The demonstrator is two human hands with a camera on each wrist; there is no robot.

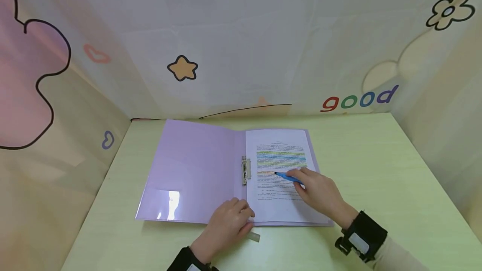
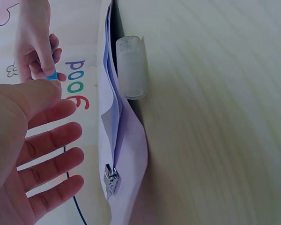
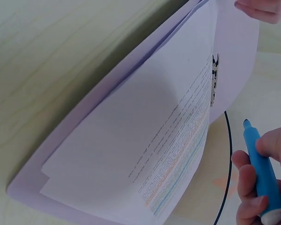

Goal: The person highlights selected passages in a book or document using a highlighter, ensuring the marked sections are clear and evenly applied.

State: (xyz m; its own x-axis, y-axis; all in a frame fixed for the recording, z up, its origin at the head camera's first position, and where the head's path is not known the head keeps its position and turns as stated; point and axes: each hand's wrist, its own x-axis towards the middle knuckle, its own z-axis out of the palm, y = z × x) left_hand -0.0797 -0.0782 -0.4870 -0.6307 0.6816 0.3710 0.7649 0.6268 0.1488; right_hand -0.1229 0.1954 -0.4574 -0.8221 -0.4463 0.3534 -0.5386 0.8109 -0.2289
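My right hand [image 1: 320, 189] grips a blue highlighter [image 3: 263, 173], its dark tip over the printed page [image 1: 278, 210]. Yellow, blue and orange marks run across several lines of text. The page lies in an open purple folder [image 1: 199, 170] with a metal clip [image 1: 246, 170] at the spine. My left hand [image 1: 229, 221] is by the folder's lower edge; the left wrist view shows its fingers [image 2: 56, 164] apart and loosely bent, holding nothing. A translucent cylinder [image 2: 132, 68] lies on the table next to the folder, partly hidden by the left hand in the head view.
The pale wood-look table [image 1: 384, 170] extends on both sides of the folder. Behind it hangs a white printed cloth [image 1: 241, 53] with the word "good" [image 1: 359, 98], which continues along both sides. More sheets lie under the top page.
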